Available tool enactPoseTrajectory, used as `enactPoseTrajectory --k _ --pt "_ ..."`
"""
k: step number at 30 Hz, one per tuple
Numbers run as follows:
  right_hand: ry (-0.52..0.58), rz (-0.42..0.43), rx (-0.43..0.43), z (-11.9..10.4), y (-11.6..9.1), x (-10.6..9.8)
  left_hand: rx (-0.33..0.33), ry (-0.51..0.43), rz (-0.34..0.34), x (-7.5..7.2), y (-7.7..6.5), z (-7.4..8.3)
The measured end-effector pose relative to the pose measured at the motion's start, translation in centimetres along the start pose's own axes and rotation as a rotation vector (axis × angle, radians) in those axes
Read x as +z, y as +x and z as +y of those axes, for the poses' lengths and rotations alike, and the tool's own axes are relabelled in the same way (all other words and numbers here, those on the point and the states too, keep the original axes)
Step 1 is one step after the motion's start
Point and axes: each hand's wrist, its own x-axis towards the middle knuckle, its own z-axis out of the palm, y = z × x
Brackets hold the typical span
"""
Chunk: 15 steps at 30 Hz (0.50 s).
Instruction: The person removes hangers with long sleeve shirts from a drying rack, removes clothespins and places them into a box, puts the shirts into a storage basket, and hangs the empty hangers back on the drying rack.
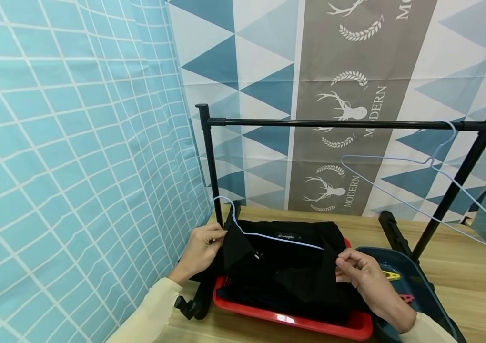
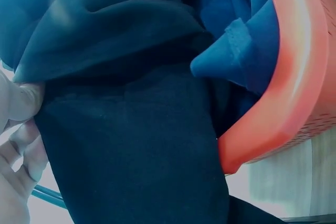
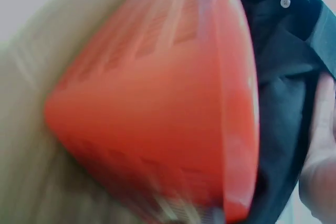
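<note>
A black collared shirt with a white button lies bunched over a red basket. My left hand pinches the shirt's left shoulder area beside the collar, with thumb and fingers on the fabric in the left wrist view. On the other side, my right hand pinches the shirt's right edge. A light blue wire hanger crosses the neck opening under the collar label, its hook standing up near my left hand. Its lower part is hidden in the cloth. Dark blue fabric shows inside the basket.
A black clothes rack stands behind the basket. Another wire hanger hangs from its right end. To the right, a dark teal bin holds a yellow clip and a pink clip. A tiled-pattern wall covering borders the left.
</note>
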Motion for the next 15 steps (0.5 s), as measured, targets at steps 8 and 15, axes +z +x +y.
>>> enactPoseTrajectory --k 8,15 --pt "0.308 -0.148 0.087 0.49 0.33 0.18 -0.027 0.001 0.029 -0.02 0.16 -0.27" --pt "0.564 -0.198 0.199 0.37 0.56 0.46 -0.044 0.003 0.043 0.12 0.15 -0.19"
